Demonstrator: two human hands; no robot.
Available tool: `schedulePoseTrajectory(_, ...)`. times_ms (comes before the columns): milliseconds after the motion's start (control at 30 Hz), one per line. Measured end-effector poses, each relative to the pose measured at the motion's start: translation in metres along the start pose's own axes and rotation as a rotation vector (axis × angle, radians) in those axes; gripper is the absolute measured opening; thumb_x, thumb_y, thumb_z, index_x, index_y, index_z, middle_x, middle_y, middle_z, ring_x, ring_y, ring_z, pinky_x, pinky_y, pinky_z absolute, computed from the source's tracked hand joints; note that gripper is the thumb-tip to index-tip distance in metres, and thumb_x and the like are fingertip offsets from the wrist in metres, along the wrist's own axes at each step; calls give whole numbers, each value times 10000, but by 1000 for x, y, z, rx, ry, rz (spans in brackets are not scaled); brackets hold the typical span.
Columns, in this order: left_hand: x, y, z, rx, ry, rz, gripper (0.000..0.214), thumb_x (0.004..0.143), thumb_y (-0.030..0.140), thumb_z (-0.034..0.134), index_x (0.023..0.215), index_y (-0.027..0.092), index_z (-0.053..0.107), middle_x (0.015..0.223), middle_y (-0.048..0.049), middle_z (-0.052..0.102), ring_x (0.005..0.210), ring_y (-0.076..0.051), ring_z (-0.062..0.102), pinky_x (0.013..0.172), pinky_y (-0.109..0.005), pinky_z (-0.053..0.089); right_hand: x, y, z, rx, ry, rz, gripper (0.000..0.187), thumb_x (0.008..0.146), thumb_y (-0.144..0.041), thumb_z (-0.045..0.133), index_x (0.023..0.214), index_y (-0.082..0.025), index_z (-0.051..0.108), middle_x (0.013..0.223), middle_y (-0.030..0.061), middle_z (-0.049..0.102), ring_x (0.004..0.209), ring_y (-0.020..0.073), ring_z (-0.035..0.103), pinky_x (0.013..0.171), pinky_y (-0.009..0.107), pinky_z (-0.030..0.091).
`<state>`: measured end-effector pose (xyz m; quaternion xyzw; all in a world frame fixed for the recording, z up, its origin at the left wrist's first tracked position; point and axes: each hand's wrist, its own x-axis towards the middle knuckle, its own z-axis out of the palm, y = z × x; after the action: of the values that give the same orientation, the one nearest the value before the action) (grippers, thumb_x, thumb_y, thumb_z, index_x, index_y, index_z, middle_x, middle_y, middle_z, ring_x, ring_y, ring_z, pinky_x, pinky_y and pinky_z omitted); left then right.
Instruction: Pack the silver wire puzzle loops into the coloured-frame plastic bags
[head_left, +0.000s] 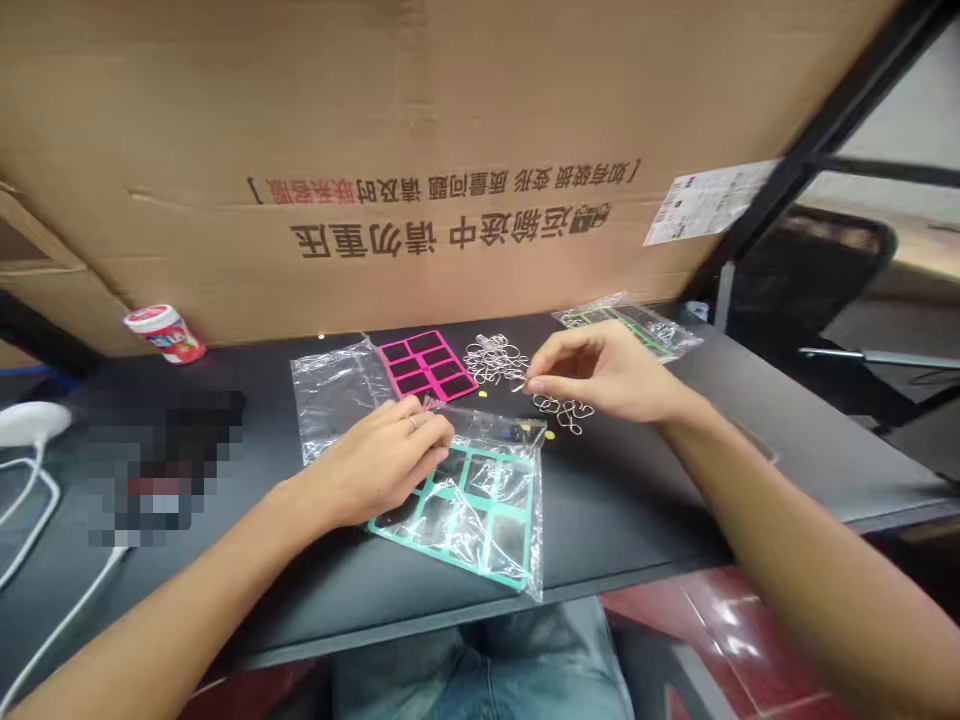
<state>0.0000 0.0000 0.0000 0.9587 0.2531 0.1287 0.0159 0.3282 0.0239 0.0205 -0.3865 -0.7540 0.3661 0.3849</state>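
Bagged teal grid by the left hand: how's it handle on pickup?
The clear bag is probably floppy, as its thin film is wrinkled. The teal grid inside lies flat and likely gives some stiffness, though its narrow bars may flex. The film's glossy glare suggests it could be slippery.

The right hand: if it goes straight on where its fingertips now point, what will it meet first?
The right hand would probably meet the larger pile of silver loops, close ahead; the hand's height is unclear, so it might pass above.
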Motion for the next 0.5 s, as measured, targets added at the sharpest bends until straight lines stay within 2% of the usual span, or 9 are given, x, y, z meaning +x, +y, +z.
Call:
schedulePoseTrajectory(133, -2, 7, -4, 60, 17, 22, 180, 1161, 251, 444, 1055, 194, 578, 958, -45, 664, 927, -221, 554, 825, -365, 429, 4, -6, 35, -85, 8, -48, 182, 916, -390, 827, 929, -210, 840, 926, 60, 837, 806, 209, 742, 776, 368, 583)
schedulePoseTrajectory(233, -2, 8, -5, 76, 70, 61, 161, 1159, 235, 453, 1065, 196, 577, 921, -33, 671, 934, -219, 561, 827, -365, 420, 4, -8, 46, -149, -31, -79, 190, 951, -400, 794, 975, -217, 843, 1006, 66, 841, 925, 234, 755, 886, 392, 572)
schedulePoseTrajectory(300, -1, 8, -5, 71, 113, 79, 148, 1155, 221, 461, 1064, 196, 575, 911, -29, 673, 949, -220, 570, 839, -370, 423, 3, -10, 45, -129, -209, -115, 244, 1008, -440, 730, 976, -230, 850, 1069, 69, 842, 1117, 268, 749, 1016, 415, 549)
schedulePoseTrajectory(367, 0, 6, -5, 52, 146, 61, 147, 1148, 212, 468, 1048, 197, 575, 930, -36, 676, 965, -221, 578, 851, -376, 433, 3, -10, 40, -24, -435, -141, 424, 1105, -507, 559, 986, -234, 861, 1105, 76, 844, 1304, 287, 695, 1147, 443, 490)
schedulePoseTrajectory(400, 0, 6, -5, 37, 164, 41, 150, 1145, 210, 470, 1039, 199, 575, 948, -41, 675, 973, -222, 581, 855, -378, 440, 2, -10, 37, 39, -503, -152, 517, 1137, -534, 469, 1001, -230, 864, 1108, 82, 846, 1362, 290, 667, 1198, 459, 453)
schedulePoseTrajectory(433, -1, 5, -5, 15, 180, 17, 152, 1141, 208, 471, 1031, 200, 576, 964, -47, 673, 983, -222, 584, 861, -378, 448, 2, -9, 34, 83, -527, -157, 562, 1147, -557, 428, 1025, -224, 863, 1103, 87, 847, 1393, 293, 649, 1226, 471, 426)
schedulePoseTrajectory(500, -2, 4, -5, -53, 208, -33, 154, 1131, 200, 473, 1017, 205, 576, 986, -51, 666, 1006, -222, 589, 879, -379, 464, 1, -6, 30, 77, -482, -144, 486, 1087, -607, 562, 1073, -219, 854, 1129, 95, 842, 1378, 307, 655, 1189, 468, 459)
